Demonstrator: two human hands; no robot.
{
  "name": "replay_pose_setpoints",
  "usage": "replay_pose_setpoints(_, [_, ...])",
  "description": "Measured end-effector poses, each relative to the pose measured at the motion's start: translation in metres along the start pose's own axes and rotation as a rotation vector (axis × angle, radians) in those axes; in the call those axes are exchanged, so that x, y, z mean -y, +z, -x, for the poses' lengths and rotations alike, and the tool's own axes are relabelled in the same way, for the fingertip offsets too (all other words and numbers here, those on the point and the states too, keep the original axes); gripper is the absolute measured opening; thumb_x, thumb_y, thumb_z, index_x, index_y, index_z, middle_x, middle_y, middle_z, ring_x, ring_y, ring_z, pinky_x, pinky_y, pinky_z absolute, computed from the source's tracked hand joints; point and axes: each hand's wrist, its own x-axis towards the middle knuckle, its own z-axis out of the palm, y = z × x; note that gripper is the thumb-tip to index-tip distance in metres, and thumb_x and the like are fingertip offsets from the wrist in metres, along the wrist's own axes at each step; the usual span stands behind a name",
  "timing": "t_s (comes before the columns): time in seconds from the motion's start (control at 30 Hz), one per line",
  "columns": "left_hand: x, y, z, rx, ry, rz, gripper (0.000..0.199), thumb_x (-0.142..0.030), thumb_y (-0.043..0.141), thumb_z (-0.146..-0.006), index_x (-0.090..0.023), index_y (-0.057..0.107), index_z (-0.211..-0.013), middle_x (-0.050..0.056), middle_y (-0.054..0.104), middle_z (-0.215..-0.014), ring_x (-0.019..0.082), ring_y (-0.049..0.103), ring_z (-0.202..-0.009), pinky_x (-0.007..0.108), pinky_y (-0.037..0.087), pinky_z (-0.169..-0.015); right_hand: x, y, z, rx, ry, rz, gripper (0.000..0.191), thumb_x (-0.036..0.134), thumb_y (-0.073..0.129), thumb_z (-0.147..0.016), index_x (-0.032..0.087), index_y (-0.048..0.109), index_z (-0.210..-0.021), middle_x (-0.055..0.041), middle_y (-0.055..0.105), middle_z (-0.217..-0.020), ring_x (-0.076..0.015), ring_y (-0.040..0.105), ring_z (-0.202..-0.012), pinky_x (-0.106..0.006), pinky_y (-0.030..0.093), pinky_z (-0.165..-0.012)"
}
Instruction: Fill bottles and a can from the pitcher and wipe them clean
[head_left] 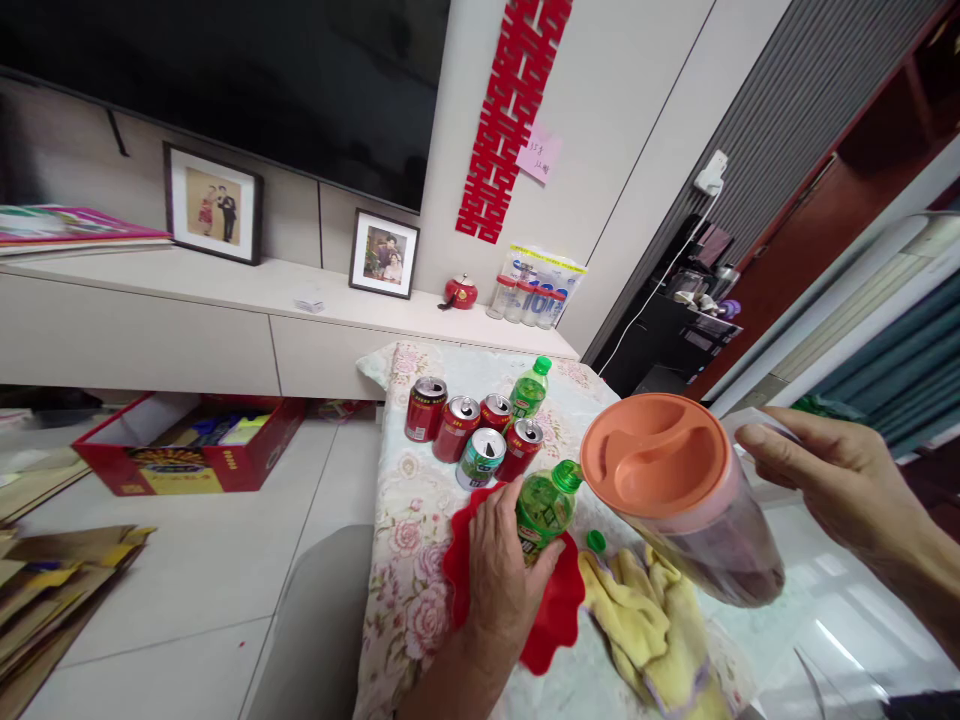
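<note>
My left hand [501,560] is wrapped round a green plastic bottle [541,505], which stands over a red scalloped mat [551,625]. In my right hand [840,465] is the handle of a clear pitcher [705,545] with an orange lid [656,455] and dark liquid inside. The pitcher is tilted, its lid edge close to the bottle's mouth; I cannot make out any stream between them. A loose green cap [596,541] lies beside a yellow cloth [645,620] below the pitcher.
Behind the bottle stand several red cans [457,430], a teal can [481,459] and another green bottle [530,390] on the floral tablecloth [409,560]. A long white cabinet [315,330] runs along the wall. A red box [180,440] and flattened cardboard [67,590] lie on the floor at left.
</note>
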Motion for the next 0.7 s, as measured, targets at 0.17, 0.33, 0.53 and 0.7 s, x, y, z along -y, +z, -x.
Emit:
replay_pose_setpoints(0.17, [-0.0006, -0.0009, -0.0012, -0.006, 0.019, -0.02, 0.085, -0.011, 0.086, -0.07, -0.017, 0.043, -0.143, 0.016, 0.07, -0.124, 0.035, 0.071, -0.111, 0.053, 0.062, -0.092, 0.0003, 0.0012, -0.0008, 0.01, -0.007, -0.003, 0.04, 0.071, 0.08, -0.07, 0.031, 0.076, -0.065, -0.0047, 0.059, -0.062, -0.0236, 0.051, -0.057, -0.035, 0.04, -0.05])
replay_pose_setpoints(0.33, [-0.0004, -0.0015, -0.0019, -0.009, 0.029, -0.005, 0.082, -0.012, 0.084, -0.071, -0.018, 0.044, -0.143, 0.016, 0.07, -0.123, 0.034, 0.071, -0.11, 0.051, 0.062, -0.093, 0.0031, 0.0005, 0.0014, -0.007, 0.001, 0.025, 0.039, 0.073, 0.079, -0.068, 0.034, 0.078, -0.067, -0.0042, 0.062, -0.064, -0.0249, 0.053, -0.06, -0.035, 0.041, -0.052])
replay_pose_setpoints(0.53, [0.0, -0.0021, -0.0016, 0.002, 0.022, -0.021, 0.081, -0.014, 0.084, -0.072, -0.017, 0.044, -0.143, 0.017, 0.071, -0.123, 0.035, 0.071, -0.111, 0.052, 0.063, -0.092, 0.0056, 0.0012, 0.0007, 0.001, -0.022, 0.037, 0.039, 0.072, 0.078, -0.071, 0.034, 0.077, -0.066, -0.0035, 0.062, -0.062, -0.0242, 0.053, -0.057, -0.035, 0.041, -0.051])
replay_pose_setpoints(0.7, [-0.0003, -0.0025, -0.0016, 0.002, 0.027, -0.015, 0.08, -0.014, 0.083, -0.074, -0.017, 0.043, -0.143, 0.017, 0.071, -0.124, 0.035, 0.071, -0.112, 0.052, 0.062, -0.093, 0.0026, -0.0004, -0.0002, 0.005, -0.026, 0.021, 0.038, 0.071, 0.079, -0.072, 0.033, 0.079, -0.069, -0.0037, 0.065, -0.065, -0.0261, 0.057, -0.06, -0.036, 0.046, -0.053])
